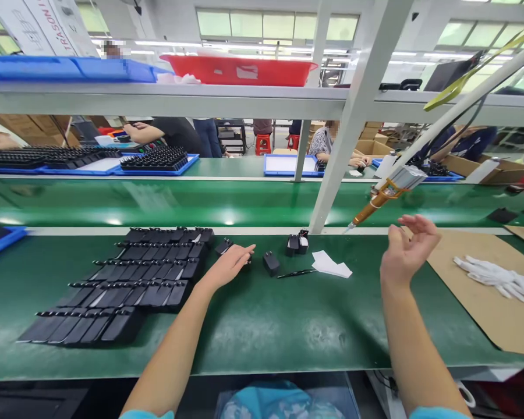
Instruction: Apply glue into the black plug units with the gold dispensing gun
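My left hand (229, 266) reaches over the bench with fingers stretched out to the right. A black power adapter (224, 247) stands just behind it, and part of another dark piece shows under the fingertips; whether they touch it is unclear. To the right stand a single black adapter (271, 263) and a small group of adapters (297, 243). Near them lie a thin black pen-like tool (296, 273) and white paper pieces (330, 265). My right hand (408, 250) is raised, fingers loosely bent and apart from the thumb, holding nothing, beside a hanging orange-brown tool (378, 201) with a thin tip.
Rows of black adapters (135, 276) fill the bench's left side. On the right, a white glove (502, 279) lies on cardboard (471, 302). A slanted white post (349, 134) rises at the bench's back edge. People work beyond the green belt (227, 201).
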The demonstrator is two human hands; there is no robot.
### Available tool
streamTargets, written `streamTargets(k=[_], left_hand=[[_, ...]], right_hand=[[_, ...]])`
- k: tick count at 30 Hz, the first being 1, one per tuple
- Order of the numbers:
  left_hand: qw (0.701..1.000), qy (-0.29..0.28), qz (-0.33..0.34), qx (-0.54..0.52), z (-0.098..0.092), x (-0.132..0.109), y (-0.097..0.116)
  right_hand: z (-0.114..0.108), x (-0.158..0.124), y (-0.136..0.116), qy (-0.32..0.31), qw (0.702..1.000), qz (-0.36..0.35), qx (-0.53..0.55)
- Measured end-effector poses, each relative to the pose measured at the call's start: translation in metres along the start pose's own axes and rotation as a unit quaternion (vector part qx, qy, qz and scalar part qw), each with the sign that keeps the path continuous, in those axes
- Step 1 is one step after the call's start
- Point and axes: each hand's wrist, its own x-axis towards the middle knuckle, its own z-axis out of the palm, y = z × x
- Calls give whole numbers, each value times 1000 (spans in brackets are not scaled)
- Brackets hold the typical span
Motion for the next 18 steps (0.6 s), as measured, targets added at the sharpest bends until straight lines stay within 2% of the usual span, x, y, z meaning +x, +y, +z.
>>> streamTargets(k=[1,3,6,9,12,18], left_hand=[[1000,4,-7,7,2,0,0],[999,15,-26,14,6,-2,-1],[998,53,-39,21,14,-4,-3],[995,87,-15,39,22,-6,-6],[992,102,17,78,29,-8,-8],[969,68,24,235,34,-10,-5]], right_hand=[[-2,8,9,15,999,33,6],[-4,20,28,1,990,139,21],[-2,30,53,-66,961,263,50],[5,34,69,-138,929,336,71],[13,36,79,-169,912,369,58],[18,50,103,-144,923,353,-43]])
